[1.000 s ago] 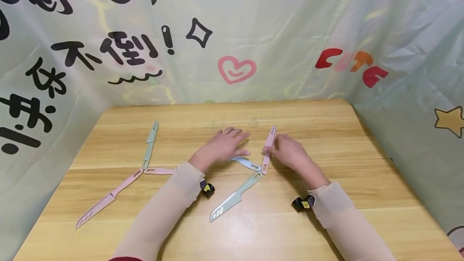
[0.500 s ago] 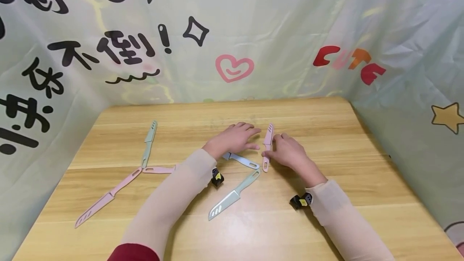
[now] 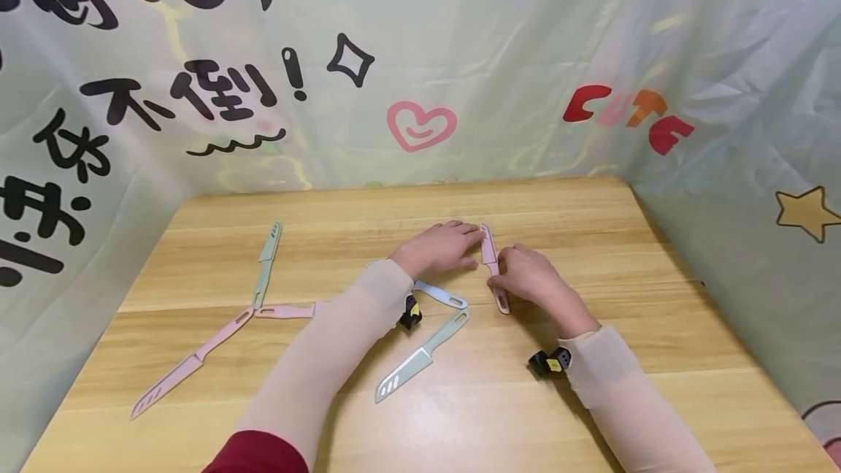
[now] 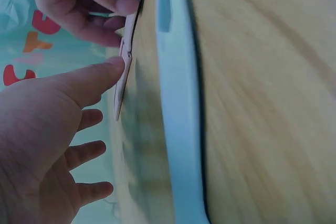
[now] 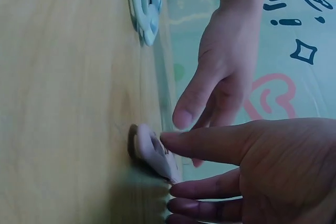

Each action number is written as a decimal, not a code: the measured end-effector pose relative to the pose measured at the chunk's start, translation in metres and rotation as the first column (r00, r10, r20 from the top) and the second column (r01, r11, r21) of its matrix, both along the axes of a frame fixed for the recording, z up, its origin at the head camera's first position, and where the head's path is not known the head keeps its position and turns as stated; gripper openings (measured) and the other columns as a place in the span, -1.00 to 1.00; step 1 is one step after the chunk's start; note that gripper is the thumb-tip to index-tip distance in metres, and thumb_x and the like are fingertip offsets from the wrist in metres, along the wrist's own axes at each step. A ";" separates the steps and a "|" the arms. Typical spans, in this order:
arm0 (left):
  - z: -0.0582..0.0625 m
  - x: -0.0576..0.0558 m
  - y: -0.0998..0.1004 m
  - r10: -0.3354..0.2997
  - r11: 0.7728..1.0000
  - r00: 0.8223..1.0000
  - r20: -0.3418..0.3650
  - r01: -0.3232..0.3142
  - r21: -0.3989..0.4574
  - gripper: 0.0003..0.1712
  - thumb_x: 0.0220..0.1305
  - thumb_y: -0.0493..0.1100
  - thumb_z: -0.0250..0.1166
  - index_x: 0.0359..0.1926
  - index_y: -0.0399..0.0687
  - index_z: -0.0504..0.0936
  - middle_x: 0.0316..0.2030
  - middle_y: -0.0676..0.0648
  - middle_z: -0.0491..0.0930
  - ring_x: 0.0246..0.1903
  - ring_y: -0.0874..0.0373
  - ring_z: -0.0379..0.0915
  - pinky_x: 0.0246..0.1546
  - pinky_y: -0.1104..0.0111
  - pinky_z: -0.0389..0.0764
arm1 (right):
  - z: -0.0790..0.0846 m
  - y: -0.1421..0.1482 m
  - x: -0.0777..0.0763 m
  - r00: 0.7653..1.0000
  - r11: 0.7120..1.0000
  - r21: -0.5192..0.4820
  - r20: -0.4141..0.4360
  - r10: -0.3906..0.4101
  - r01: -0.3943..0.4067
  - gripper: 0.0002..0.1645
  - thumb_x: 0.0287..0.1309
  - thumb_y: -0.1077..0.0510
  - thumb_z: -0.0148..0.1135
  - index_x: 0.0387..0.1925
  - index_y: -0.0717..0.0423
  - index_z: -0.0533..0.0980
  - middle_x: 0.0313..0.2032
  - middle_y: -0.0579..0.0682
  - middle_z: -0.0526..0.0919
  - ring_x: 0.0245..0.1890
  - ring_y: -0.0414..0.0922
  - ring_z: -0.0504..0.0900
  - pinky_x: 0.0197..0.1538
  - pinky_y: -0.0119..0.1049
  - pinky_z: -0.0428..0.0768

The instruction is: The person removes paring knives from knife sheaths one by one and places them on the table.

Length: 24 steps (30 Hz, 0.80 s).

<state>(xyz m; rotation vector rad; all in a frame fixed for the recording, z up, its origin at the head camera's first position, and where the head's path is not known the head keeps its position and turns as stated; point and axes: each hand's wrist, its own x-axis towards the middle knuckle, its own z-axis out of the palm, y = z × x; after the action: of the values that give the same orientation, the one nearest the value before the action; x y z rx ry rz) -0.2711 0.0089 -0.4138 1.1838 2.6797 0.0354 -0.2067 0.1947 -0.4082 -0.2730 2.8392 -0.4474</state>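
Observation:
My right hand [image 3: 531, 276] pinches the handle of a pink knife [image 3: 488, 245] between thumb and fingers; its blade, which looks sheathed, points to the back of the table. In the right wrist view the knife's slotted handle end [image 5: 149, 150] shows by the thumb. My left hand [image 3: 439, 248] reaches in from the left with its fingers extended, the fingertips at the pink blade. In the left wrist view the left thumb [image 4: 107, 77] is against the pink knife. Below the left hand lies a blue knife [image 3: 443, 295], partly covered by the forearm. A green knife [image 3: 420, 358] meets its handle end.
On the left, a green knife [image 3: 266, 268], a long pink knife [image 3: 220, 336] and another pink knife [image 3: 285, 311] lie with their handle ends together. The left sleeve hides part of the last one. A printed cloth [image 3: 499, 79] hangs behind the wooden table [image 3: 591, 239].
The pink knife's handle end has moved right, away from the blue and green handles, and its tip now leans left. My left hand has moved right to the blade; the right hand keeps its hold.

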 end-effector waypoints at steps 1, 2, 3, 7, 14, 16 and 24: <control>0.000 -0.001 0.001 0.002 1.000 1.000 0.001 -0.002 -0.008 -0.23 0.45 0.21 0.04 0.52 0.03 0.08 0.50 -0.04 0.05 0.46 -0.07 -0.07 0.42 -0.02 0.12 | 0.001 0.000 0.000 1.000 1.000 0.004 0.004 0.002 -0.002 -0.53 0.11 -0.05 0.40 -0.17 0.27 0.54 -0.32 0.07 0.57 -0.37 0.00 0.49 -0.29 -0.11 0.52; 0.000 -0.003 0.002 0.001 1.000 1.000 0.002 -0.001 -0.009 -0.23 0.46 0.19 0.05 0.52 0.02 0.07 0.50 -0.04 0.05 0.46 -0.07 -0.07 0.42 -0.01 0.12 | 0.001 0.001 0.000 1.000 1.000 0.006 0.010 0.001 -0.001 -0.54 0.10 -0.05 0.41 -0.20 0.26 0.54 -0.35 0.05 0.57 -0.38 -0.01 0.49 -0.31 -0.13 0.51; -0.001 -0.004 0.004 -0.002 1.000 1.000 0.001 0.002 -0.012 -0.24 0.46 0.18 0.05 0.52 0.02 0.07 0.50 -0.03 0.04 0.46 -0.05 -0.08 0.43 0.00 0.11 | 0.002 0.001 0.000 1.000 1.000 0.009 0.018 0.000 0.000 -0.54 0.10 -0.06 0.41 -0.22 0.24 0.53 -0.37 0.03 0.57 -0.40 -0.01 0.48 -0.33 -0.14 0.50; -0.002 -0.009 0.008 -0.023 1.000 1.000 0.009 0.023 0.002 -0.26 0.46 0.19 0.05 0.52 0.08 0.10 0.51 -0.02 0.02 0.46 -0.05 -0.09 0.43 0.00 0.11 | 0.003 0.002 0.000 1.000 1.000 0.015 0.029 -0.004 0.004 -0.58 0.10 -0.05 0.42 -0.28 0.21 0.51 -0.42 0.00 0.54 -0.43 -0.03 0.47 -0.38 -0.18 0.47; -0.006 -0.014 0.014 -0.034 0.999 0.999 0.038 0.034 0.009 -0.28 0.44 0.29 0.00 0.50 0.18 0.16 0.51 0.02 0.02 0.47 -0.10 -0.11 0.40 -0.12 0.09 | 0.006 0.007 -0.001 1.000 0.999 0.041 -0.023 0.005 -0.004 -0.71 0.09 0.07 0.38 -0.35 0.20 0.51 -0.43 0.02 0.55 -0.44 -0.03 0.50 -0.30 -0.08 0.55; -0.008 -0.015 0.015 -0.031 1.000 0.999 0.026 0.031 0.003 -0.29 0.44 0.29 -0.01 0.49 0.20 0.19 0.50 0.04 0.05 0.46 -0.09 -0.10 0.40 -0.13 0.10 | 0.006 0.010 -0.002 1.000 0.999 0.036 -0.023 0.005 -0.004 -0.78 0.10 0.13 0.34 -0.36 0.20 0.53 -0.48 0.00 0.55 -0.49 -0.05 0.51 -0.35 -0.12 0.56; -0.012 -0.016 0.020 -0.027 0.999 0.999 -0.035 0.028 0.019 -0.35 0.44 0.24 0.03 0.43 0.13 0.30 0.43 0.02 0.23 0.43 0.01 0.03 0.40 0.01 0.18 | 0.003 0.029 -0.008 0.999 0.999 -0.040 0.034 -0.008 0.010 -0.63 0.16 0.21 0.26 0.00 0.25 0.52 -0.45 0.00 0.60 -0.57 -0.09 0.49 -0.53 -0.28 0.43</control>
<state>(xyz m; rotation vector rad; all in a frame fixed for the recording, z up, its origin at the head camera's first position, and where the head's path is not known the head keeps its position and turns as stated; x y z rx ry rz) -0.2870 0.0286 -0.4259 1.2383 2.6981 0.0373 -0.2146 0.2234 -0.4056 -0.2578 2.8017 -0.5060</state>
